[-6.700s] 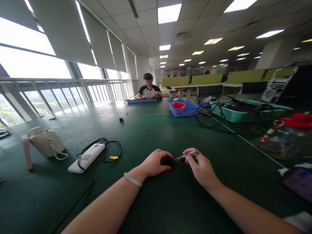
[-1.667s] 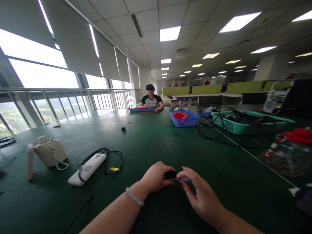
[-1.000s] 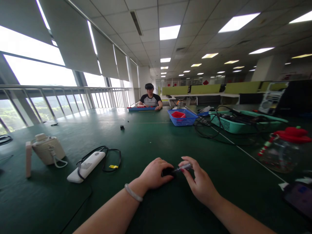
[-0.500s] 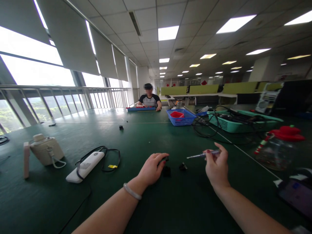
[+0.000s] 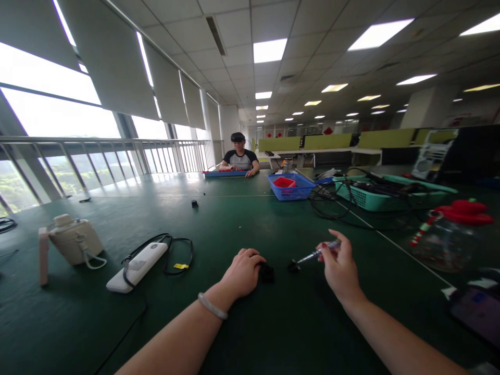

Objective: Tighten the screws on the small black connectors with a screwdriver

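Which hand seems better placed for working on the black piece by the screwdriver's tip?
Probably the right hand: it holds the screwdriver, its tip pointing at the black piece. The left hand sits by another black part.

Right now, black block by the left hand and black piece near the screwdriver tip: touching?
Apart. The head view shows a strip of green tabletop between the black block and the black piece.

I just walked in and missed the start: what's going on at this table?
The right hand holds a slim, screwdriver-like tool, its tip at or very near a small black piece on the green table. The left hand is beside a black block; whether it grips anything is unclear. Across the table, another person sits behind a blue tray.
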A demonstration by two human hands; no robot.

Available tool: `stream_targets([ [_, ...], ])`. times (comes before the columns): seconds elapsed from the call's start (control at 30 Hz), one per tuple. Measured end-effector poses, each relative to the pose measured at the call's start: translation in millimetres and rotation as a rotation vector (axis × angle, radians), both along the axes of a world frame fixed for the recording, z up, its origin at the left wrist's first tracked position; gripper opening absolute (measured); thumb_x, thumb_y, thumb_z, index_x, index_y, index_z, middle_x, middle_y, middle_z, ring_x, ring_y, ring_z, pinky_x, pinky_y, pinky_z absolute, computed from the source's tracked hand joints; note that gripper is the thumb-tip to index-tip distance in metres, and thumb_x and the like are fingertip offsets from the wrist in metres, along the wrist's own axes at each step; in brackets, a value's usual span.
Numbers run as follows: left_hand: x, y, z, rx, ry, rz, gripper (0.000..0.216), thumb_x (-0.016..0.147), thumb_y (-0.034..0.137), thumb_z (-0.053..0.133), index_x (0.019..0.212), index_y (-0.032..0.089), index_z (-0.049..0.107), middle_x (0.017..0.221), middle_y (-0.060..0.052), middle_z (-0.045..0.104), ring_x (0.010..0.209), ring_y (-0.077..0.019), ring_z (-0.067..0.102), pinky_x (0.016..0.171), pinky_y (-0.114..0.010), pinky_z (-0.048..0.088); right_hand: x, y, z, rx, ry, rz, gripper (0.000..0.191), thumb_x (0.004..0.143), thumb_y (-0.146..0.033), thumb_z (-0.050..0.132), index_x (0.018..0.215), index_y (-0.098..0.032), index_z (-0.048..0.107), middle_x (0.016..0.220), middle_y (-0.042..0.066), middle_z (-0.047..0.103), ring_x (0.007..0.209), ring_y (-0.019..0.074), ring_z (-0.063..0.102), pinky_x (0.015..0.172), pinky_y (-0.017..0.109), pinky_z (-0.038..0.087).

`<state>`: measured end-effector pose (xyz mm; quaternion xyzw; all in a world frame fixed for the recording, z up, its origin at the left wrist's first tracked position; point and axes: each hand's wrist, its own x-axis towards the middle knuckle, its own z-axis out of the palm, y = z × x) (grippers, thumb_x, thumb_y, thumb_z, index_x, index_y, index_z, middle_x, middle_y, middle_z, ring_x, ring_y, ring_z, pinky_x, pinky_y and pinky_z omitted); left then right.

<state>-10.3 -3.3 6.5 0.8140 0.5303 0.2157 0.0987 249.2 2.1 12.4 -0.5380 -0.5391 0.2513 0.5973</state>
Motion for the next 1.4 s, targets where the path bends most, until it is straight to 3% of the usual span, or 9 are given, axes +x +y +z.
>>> stream_targets([
  [0.23, 4.0, -0.9, 6.1, 0.003, -0.017, -0.027, 0.035, 0.096, 0.033, 0.036, 0.1, 0.02, 0.068, 0.106, -0.006, 0.067, 0.106, -0.0221, 0.056, 0.101, -0.039, 0.041, -3.3, 1.8, -2.1, 0.028, 0.004, 0.115, 0.056, 0.088, -0.05, 0.054, 0.134, -0.021, 0.041, 0.092, 0.007, 0.065, 0.079, 0.0247, 0.064, 0.075, 0.042, 0.055],
  [0.53, 15.1, -20.7, 13.1, -0.071, 0.037, -0.099, 0.054, 0.091, 0.06, 0.039, 0.138, 0.034, 0.046, 0.135, -0.006, 0.052, 0.126, -0.0292, 0.043, 0.106, -0.051, 0.034, -11.9, -2.3, -5.1, 0.03, -0.013, 0.319, 0.057, 0.087, -0.054, 0.056, 0.132, -0.022, 0.04, 0.093, 0.006, 0.065, 0.081, 0.0233, 0.066, 0.081, 0.043, 0.055],
  [0.73, 27.6, -32.1, 13.9, -0.096, 0.056, -0.113, 0.071, 0.078, 0.074, 0.049, 0.14, 0.039, 0.043, 0.141, -0.008, 0.045, 0.129, -0.0381, 0.038, 0.106, -0.062, 0.029, -9.7, -6.1, 0.3, 0.077, 0.108, 0.163, 0.05, 0.088, -0.044, 0.057, 0.13, -0.022, 0.043, 0.087, 0.003, 0.064, 0.077, 0.0219, 0.064, 0.075, 0.04, 0.055],
  [0.83, 35.1, -35.1, 13.9, -0.111, 0.039, -0.1, 0.071, 0.079, 0.074, 0.047, 0.141, 0.04, 0.041, 0.145, -0.008, 0.041, 0.131, -0.0406, 0.034, 0.107, -0.067, 0.024, -5.8, 0.8, -3.7, 0.046, 0.221, 0.073, 0.048, 0.085, -0.038, 0.058, 0.128, -0.022, 0.045, 0.081, 0.001, 0.063, 0.071, 0.0206, 0.062, 0.07, 0.037, 0.055],
  [1.0, 48.0, -37.6, 10.9, -0.11, 0.04, -0.064, 0.058, 0.085, 0.065, 0.046, 0.139, 0.041, 0.043, 0.145, -0.008, 0.042, 0.133, -0.0427, 0.032, 0.104, -0.074, 0.019, -5.3, 18.4, -14.1, 0.002, 0.411, 0.072, 0.047, 0.075, -0.033, 0.062, 0.119, -0.023, 0.047, 0.071, -0.002, 0.06, 0.059, 0.0175, 0.056, 0.057, 0.032, 0.051],
  [1.23, 58.9, -47.2, 8.3, -0.093, 0.047, -0.042, 0.048, 0.088, 0.054, 0.051, 0.131, 0.033, 0.051, 0.14, -0.008, 0.048, 0.13, -0.0392, 0.036, 0.104, -0.072, 0.021, -5.9, 28.6, -17.2, -0.056, 0.542, 0.154, 0.049, 0.065, -0.032, 0.066, 0.111, -0.022, 0.049, 0.063, -0.005, 0.057, 0.052, 0.0148, 0.052, 0.047, 0.025, 0.041],
  [1.4, 67.8, -59.3, 7.6, -0.019, 0.06, -0.055, 0.037, 0.09, 0.05, 0.05, 0.119, 0.029, 0.059, 0.133, -0.008, 0.053, 0.124, -0.0345, 0.042, 0.104, -0.067, 0.027, -6.0, 31.1, -20.9, -0.01, 0.549, 0.144, 0.048, 0.065, -0.031, 0.064, 0.109, -0.021, 0.048, 0.059, -0.006, 0.055, 0.047, 0.0119, 0.046, 0.044, 0.022, 0.036],
])
